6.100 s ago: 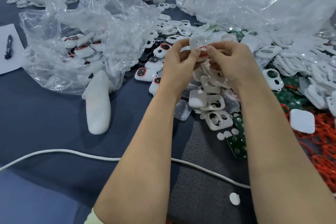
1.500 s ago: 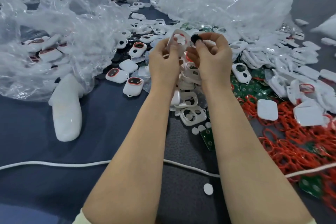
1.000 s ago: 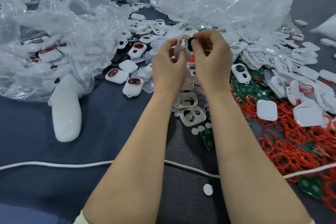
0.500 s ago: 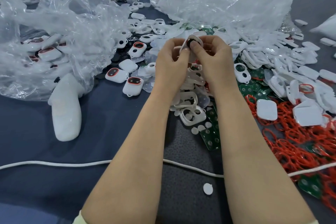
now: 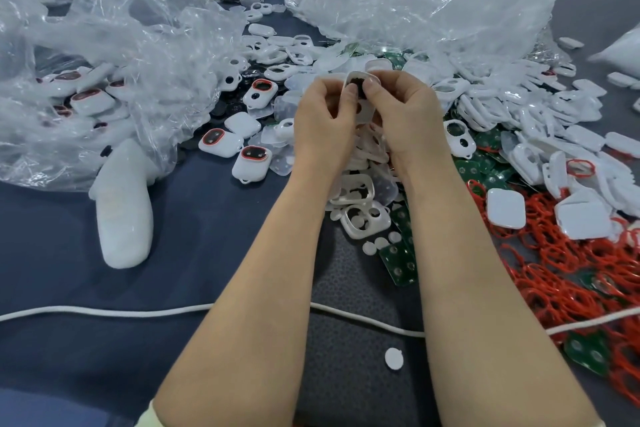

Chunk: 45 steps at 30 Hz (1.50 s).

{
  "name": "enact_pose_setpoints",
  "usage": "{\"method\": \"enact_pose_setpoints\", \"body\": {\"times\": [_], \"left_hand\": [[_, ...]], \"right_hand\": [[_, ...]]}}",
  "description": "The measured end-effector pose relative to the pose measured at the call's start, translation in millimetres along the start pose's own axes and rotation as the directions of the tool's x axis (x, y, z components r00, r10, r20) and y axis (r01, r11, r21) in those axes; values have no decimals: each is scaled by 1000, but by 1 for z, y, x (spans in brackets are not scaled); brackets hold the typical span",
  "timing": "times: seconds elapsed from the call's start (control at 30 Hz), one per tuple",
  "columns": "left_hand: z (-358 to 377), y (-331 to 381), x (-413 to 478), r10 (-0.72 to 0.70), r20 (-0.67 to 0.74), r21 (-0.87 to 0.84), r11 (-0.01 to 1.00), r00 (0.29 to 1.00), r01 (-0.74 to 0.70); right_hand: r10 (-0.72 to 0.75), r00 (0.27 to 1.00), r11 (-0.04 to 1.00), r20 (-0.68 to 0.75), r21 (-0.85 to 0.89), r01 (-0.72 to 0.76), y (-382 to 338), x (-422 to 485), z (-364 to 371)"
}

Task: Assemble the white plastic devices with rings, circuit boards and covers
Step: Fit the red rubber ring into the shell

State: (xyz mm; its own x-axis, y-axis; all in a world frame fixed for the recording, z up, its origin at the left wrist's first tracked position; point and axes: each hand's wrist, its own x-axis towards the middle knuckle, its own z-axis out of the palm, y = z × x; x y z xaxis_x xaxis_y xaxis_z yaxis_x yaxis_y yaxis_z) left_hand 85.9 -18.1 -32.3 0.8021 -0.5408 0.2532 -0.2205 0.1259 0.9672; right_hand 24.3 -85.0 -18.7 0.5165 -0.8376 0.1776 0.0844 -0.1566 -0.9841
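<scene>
Left hand (image 5: 323, 121) and right hand (image 5: 403, 114) both grip one white shell (image 5: 360, 94), thumbs pressing a black disc (image 5: 356, 84) into it. Step judged: seating the insert. Next calls for a green board (image 5: 398, 258).

We saw the scene through one wide-angle camera only, worn on the person's head and facing forward and down. It looked along both forearms to the left hand (image 5: 323, 121) and right hand (image 5: 408, 118), which gripped a white housing (image 5: 367, 114) close before the lens above mid-frame, while the table (image 5: 69, 253) and its plastic bags (image 5: 415, 3) stretched away behind.
</scene>
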Motion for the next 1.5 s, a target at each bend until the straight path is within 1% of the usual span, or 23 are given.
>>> {"method": "enact_pose_setpoints", "body": {"times": [0.07, 0.1, 0.23, 0.3, 0.4, 0.53, 0.63, 0.7, 0.77, 0.83, 0.9, 1.0, 1.03, 1.07, 1.13, 1.17, 1.2, 1.27, 1.3, 1.37, 1.43, 1.5], "left_hand": [[1, 0, 0, 24, -17, 18, 1000, 1000, -24], [1, 0, -1, 28, -21, 18, 999, 999, -28], [0, 1, -2, 11, -26, -2, 1000, 1000, -11], [0, 2, -3, 3, -23, -7, 1000, 1000, -3], [0, 0, -2, 4, -23, 50, 999, 1000, -3], [-2, -4, 1, 39, -106, 96, 995, 994, -29], [-1, -3, -2, 70, -110, 108, 992, 991, -58], [0, -2, -4, 79, -73, 80, 994, 994, -73], [0, -1, -5, 116, -52, 93, 989, 992, -111], [0, -2, -5, 174, -66, 144, 976, 983, -163], [0, -3, -6, 207, -103, 175, 967, 973, -187], [-2, -4, -6, 232, -199, 199, 961, 952, -192], [-2, -4, -5, 234, -203, 188, 962, 951, -197], [-1, -4, -5, 229, -174, 162, 966, 958, -201], [2, -1, -7, 213, -53, 122, 971, 976, -206], [4, 0, -8, 214, 4, 125, 969, 977, -213], [5, 0, -8, 215, 41, 126, 968, 976, -219], [5, 1, -8, 180, 46, 82, 980, 982, -184], [4, 1, -7, 144, 22, 47, 988, 989, -145], [1, 1, -4, 89, -42, -8, 996, 995, -90], [-1, 0, -1, 52, -73, -27, 998, 996, -54], [-3, -1, 1, 27, -56, -26, 999, 998, -28]], "right_hand": [[-51, 998, 997, -31, -54, 49, 0, -1, 3], [-57, 998, 997, -36, -53, 55, 0, -1, 4], [22, 999, 996, -31, 84, -19, 0, 0, 3], [39, 999, 995, -29, 92, -37, 0, 0, 3], [18, 999, 1000, -51, 7, -18, 3, 0, 3], [-4, 1000, 993, 6, -120, 5, 2, -3, 6], [-17, 1000, 973, -24, -231, 11, 0, -3, 7], [-61, 997, 963, -50, -264, 46, -1, -4, 7], [-123, 990, 947, -69, -305, 97, -1, -5, 6], [-166, 983, 926, -78, -354, 129, 0, -6, 6], [-196, 978, 922, -74, -353, 159, -1, -9, 8], [-187, 981, 949, -60, -268, 165, -6, -12, 13], [-175, 983, 962, -53, -222, 160, -6, -13, 15], [-164, 985, 971, -50, -187, 152, -6, -12, 17], [-126, 989, 984, -73, -138, 115, -4, -10, 16], [-90, 991, 993, -96, -86, 82, -2, -8, 14], [-40, 992, 999, -120, -7, 40, 0, -6, 10], [79, 988, 985, -134, 165, -56, 2, -2, 2], [130, 985, 966, -115, 237, -100, 3, 0, -2], [188, 982, 919, -30, 358, -165, 3, 1, -5], [199, 978, 878, 58, 433, -204, 3, 2, -6], [188, 975, 862, 116, 457, -220, 2, 2, -8]]}}
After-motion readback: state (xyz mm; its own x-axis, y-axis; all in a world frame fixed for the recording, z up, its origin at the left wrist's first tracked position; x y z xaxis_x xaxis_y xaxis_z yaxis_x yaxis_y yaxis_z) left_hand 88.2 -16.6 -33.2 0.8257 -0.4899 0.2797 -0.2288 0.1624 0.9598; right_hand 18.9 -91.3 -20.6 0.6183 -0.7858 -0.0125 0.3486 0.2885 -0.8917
